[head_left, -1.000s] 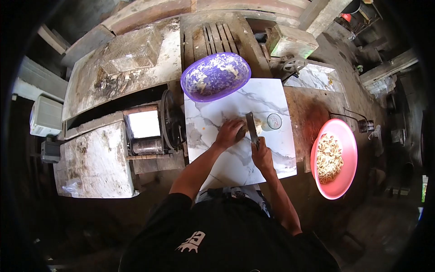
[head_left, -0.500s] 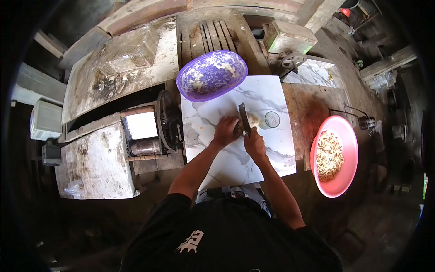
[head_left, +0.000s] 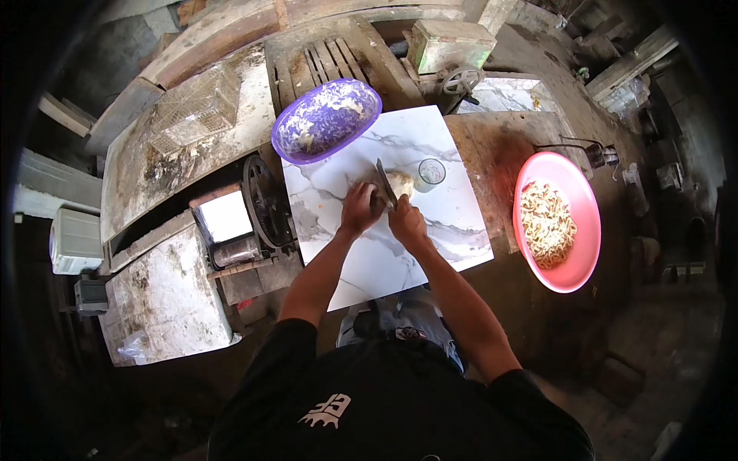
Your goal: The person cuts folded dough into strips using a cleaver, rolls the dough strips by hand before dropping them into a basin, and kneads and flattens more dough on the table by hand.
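My right hand (head_left: 407, 223) is wrapped round the handle of a knife (head_left: 385, 181), its dark blade pointing away from me over the white marble-patterned board (head_left: 361, 265). Just left of the blade, my left hand (head_left: 360, 207) has its fingers curled in; whatever lies under them is hidden. Pale, finely cut food (head_left: 400, 184) lies in a small heap to the right of the blade. Beside that heap stands a clear drinking glass (head_left: 431, 171).
A purple basin (head_left: 327, 123) smeared with pale residue sits at the board's far left corner. To the right is a pink basin (head_left: 582, 238) of pale noodle-like strips (head_left: 547, 227). Left of the board stands a machine with a dark wheel (head_left: 261, 201). A wire crate (head_left: 196, 111) rests further back.
The camera view has turned, so the board and basins appear tilted and shifted left. The knife blade now leans further left, and more of the pale heap shows beside it.
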The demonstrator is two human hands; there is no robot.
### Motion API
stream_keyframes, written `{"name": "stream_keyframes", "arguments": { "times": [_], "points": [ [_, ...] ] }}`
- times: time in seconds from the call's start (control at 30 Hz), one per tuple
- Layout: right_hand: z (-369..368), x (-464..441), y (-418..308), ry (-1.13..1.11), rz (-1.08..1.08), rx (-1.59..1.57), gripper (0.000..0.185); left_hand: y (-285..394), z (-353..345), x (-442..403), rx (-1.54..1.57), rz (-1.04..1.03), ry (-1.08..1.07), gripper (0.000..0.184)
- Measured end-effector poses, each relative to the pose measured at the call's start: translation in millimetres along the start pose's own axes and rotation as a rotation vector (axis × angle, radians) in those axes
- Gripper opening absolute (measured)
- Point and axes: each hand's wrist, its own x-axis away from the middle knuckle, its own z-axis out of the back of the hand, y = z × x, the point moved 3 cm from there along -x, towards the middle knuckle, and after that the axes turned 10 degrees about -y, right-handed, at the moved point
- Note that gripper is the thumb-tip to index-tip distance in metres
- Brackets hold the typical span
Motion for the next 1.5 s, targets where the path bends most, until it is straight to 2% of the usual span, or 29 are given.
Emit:
{"name": "stream_keyframes", "arguments": {
  "times": [0.13,0.23,0.33,0.43,0.5,0.53,0.57,0.6,0.67,0.73,0.77,0.8,0.83,0.87,0.93,0.97,1.07,1.1,1.23,1.3,1.33,1.4,1.43,1.5],
  "points": [
    [-9.6,23.3,32.7,0.042,0.081,-0.042,0.026,-1.4,-0.4,3.6,0.05,-0.033,0.063,0.019],
    [-12.2,46.7,55.7,0.038,0.108,-0.026,0.027,0.5,-0.3,6.0,0.092,0.026,0.054,0.021],
    [-7.6,70.7,79.9,0.021,0.118,-0.038,0.029,7.9,1.3,9.4,0.088,-0.053,0.172,0.022],
    [-7.9,84.5,120.7,-0.038,0.117,-0.138,0.032,3.4,-8.4,17.4,0.211,0.063,0.198,0.02],
    [2.6,83.6,141.5,-0.077,0.13,-0.209,0.033,1.6,-15.9,26.9,0.418,0.339,0.239,0.017],
    [17.2,91.1,140.8,-0.184,0.02,-0.263,0.038,5.2,-20.6,32.5,0.408,0.349,0.25,0.017],
    [30.0,95.8,140.1,-0.291,-0.089,-0.312,0.042,4.2,-27.6,39.7,0.757,0.47,0.362,0.012],
    [41.4,95.6,139.4,-0.306,-0.074,-0.308,0.042,5.4,-35.3,47.6,1.107,0.578,0.477,0.007],
    [60.4,91.2,145.4,-0.27,-0.08,-0.21,0.041,32.6,-28.5,60.6,1.186,0.571,0.506,0.012],
    [67.5,74.9,164.7,-0.317,-0.073,-0.224,0.039,46.4,-32.7,76.7,1.626,0.742,0.631,0.027],
    [62.8,57.9,185.3,-0.154,0.094,-0.016,0.038,54.7,-27.4,85.0,1.613,0.743,0.656,0.027],
    [76.3,64.4,173.3,0.007,0.336,-0.089,0.039,63.9,-25.7,92.6,1.686,0.827,0.602,0.035],
    [76.7,55.2,180.5,0.011,0.334,-0.03,0.042,72.3,-25.0,100.6,1.758,0.908,0.548,0.042],
    [78.3,45.1,187.5,0.016,0.334,0.028,0.044,81.2,-21.8,108.6,1.747,0.907,0.577,0.042],
    [88.1,40.4,181.0,0.011,0.343,0.049,0.044,100.4,-16.0,118.9,1.502,0.947,0.506,0.054],
    [91.9,39.4,178.4,0.024,0.333,0.07,0.044,108.1,-14.5,122.5,1.466,1.008,0.546,0.062],
    [90.8,30.3,181.6,0.088,0.462,0.2,0.042,129.0,-2.8,135.9,1.314,1.071,0.54,0.064],
    [92.6,33.1,177.2,0.087,0.485,0.156,0.04,133.4,-1.9,136.3,1.314,1.08,0.638,0.064],
    [90.3,34.6,179.4,0.109,0.541,0.127,0.04,146.8,7.3,152.2,1.25,1.084,0.727,0.063],
    [88.3,33.8,184.7,0.17,0.547,0.155,0.044,150.5,9.2,163.8,1.281,1.059,0.6,0.066],
    [87.9,34.1,185.1,0.163,0.559,0.157,0.044,156.2,9.8,164.2,1.28,1.058,0.615,0.066],
    [89.0,35.8,184.6,0.17,0.557,0.222,0.041,172.0,6.6,159.8,1.631,0.931,0.714,0.076],
    [91.7,41.5,173.4,0.167,0.564,0.224,0.041,175.5,8.3,161.5,1.717,0.795,0.574,0.085],
    [88.2,58.0,147.9,0.186,0.65,0.061,0.04,187.5,9.8,159.1,1.772,0.762,0.564,0.086]
  ]
}}
